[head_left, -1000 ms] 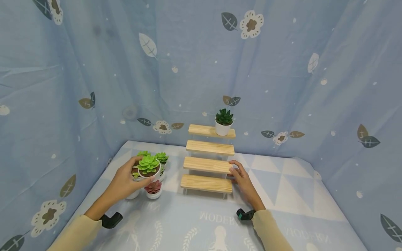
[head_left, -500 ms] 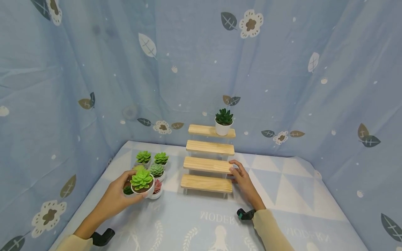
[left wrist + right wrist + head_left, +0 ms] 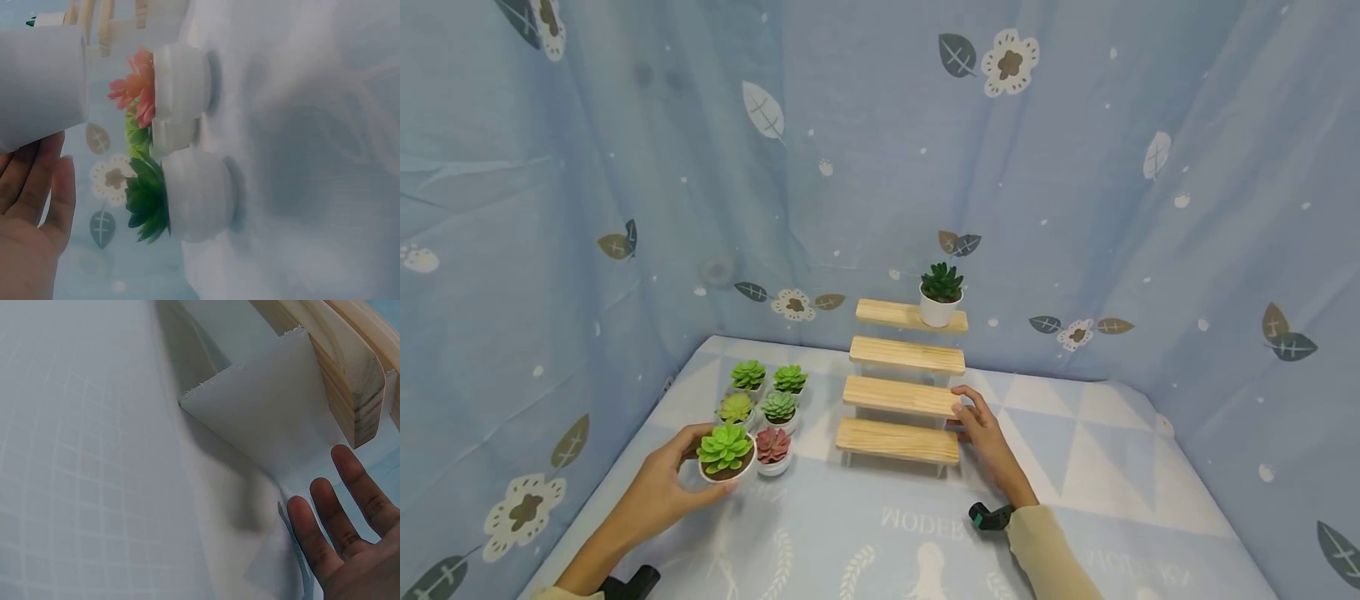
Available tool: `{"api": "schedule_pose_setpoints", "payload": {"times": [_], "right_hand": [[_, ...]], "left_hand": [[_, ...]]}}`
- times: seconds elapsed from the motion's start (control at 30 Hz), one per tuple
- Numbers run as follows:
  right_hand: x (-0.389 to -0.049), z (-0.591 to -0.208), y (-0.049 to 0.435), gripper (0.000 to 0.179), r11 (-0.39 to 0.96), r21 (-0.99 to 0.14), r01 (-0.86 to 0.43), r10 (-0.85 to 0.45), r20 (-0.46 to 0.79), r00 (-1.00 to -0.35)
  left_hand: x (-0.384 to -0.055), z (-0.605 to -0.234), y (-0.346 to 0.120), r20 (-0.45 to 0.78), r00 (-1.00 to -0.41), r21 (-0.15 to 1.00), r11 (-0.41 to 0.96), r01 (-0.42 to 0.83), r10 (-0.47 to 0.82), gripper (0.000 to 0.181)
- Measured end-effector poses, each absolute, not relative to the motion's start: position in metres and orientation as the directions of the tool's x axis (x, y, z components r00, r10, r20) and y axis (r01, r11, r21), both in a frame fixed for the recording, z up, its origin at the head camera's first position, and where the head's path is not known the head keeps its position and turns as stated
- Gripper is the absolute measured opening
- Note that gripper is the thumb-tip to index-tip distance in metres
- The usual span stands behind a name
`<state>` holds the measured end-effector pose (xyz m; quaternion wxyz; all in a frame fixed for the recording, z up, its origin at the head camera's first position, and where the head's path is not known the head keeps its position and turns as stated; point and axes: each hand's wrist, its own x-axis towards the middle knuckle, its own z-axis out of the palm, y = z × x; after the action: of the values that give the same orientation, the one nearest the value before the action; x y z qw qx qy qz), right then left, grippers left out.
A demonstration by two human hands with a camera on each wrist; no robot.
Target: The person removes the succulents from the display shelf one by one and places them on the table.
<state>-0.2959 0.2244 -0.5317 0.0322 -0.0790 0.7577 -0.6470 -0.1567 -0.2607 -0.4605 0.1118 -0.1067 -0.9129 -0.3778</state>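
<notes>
My left hand (image 3: 662, 479) grips a white pot with a bright green succulent (image 3: 723, 448), raised over the near left of a group of potted succulents. The left wrist view shows this white pot (image 3: 40, 84) above the fingers, with a dark green succulent (image 3: 147, 197) standing lower down; the head view hides that one. Beside it sits a red succulent (image 3: 772, 446). My right hand (image 3: 988, 442) is at the right end of a four-step wooden shelf (image 3: 898, 396). In the right wrist view, straight fingers (image 3: 350, 465) lie close to a board's end (image 3: 365, 419); contact is unclear.
Behind the held pot stand a yellow-green succulent (image 3: 735, 408), a pale green one (image 3: 779, 407) and two bright green ones. A dark green potted succulent (image 3: 941, 292) stands on the top step's right side. A patterned blue curtain (image 3: 880, 150) hangs behind the table (image 3: 1075, 467).
My left hand has drawn the held succulent toward the near left, uncovering the plants behind it. The right hand stays at the shelf's end. The head view has shifted slightly.
</notes>
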Motion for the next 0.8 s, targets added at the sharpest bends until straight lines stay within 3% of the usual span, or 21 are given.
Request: {"api": "schedule_pose_setpoints", "payload": {"times": [0.4, 0.57, 0.8], "right_hand": [[-0.296, -0.529, 0.224, 0.047, 0.131, -0.991, -0.038, -0.176, 0.014, -0.984], [-0.283, -0.512, 0.220, 0.047, 0.124, -0.992, -0.025, -0.198, 0.000, -0.980], [-0.297, -0.532, 0.224, 0.050, 0.126, -0.991, -0.038, -0.179, 0.015, -0.984]], "left_hand": [[-0.149, -0.469, -0.268, 0.261, -0.951, 0.650, 0.699, 0.298, 0.163, 0.082], [-0.143, -0.469, -0.270, 0.192, -0.963, 0.668, 0.693, 0.270, 0.190, 0.084], [-0.142, -0.475, -0.276, 0.150, -0.960, 0.686, 0.675, 0.273, 0.235, 0.077]]}}
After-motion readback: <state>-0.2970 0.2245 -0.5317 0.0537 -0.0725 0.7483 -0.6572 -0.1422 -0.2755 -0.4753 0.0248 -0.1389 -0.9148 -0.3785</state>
